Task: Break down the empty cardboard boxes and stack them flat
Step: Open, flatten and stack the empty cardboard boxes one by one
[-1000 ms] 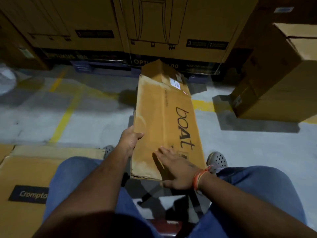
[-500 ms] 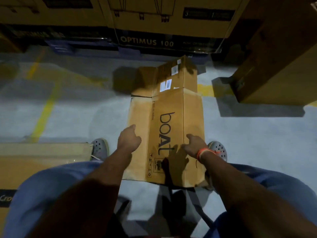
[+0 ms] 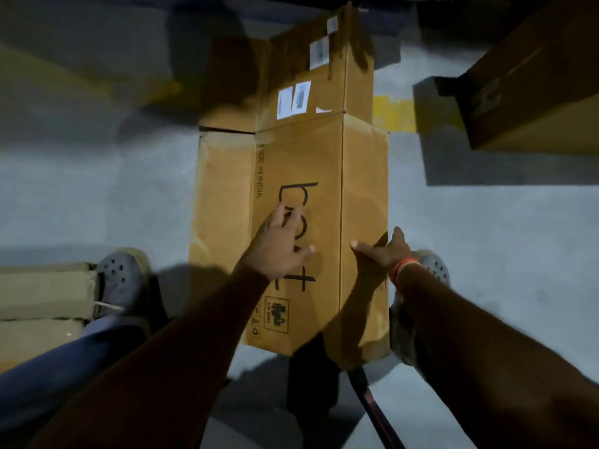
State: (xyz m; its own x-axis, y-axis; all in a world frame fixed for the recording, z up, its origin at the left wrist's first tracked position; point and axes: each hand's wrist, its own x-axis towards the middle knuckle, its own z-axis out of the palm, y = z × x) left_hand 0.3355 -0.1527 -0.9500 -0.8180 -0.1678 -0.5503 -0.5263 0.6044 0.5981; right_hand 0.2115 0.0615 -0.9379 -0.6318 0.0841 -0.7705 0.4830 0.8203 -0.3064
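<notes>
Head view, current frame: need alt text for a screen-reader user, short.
Seen from above, a person presses a flattened boat cardboard box against a grey concrete floor, left hand spread on the printed logo and right hand at the box's right edge. Grey clogs sit either side, with more flat cardboard at the left.

It looks like a warehouse: a grey concrete floor (image 3: 486, 238) with yellow painted lines (image 3: 397, 113) (worn in places) and large cardboard cartons (image 3: 534, 102) around.

box (image 3: 291, 163) on floor (image 3: 97, 196) | hands on it (between shoes)
</notes>
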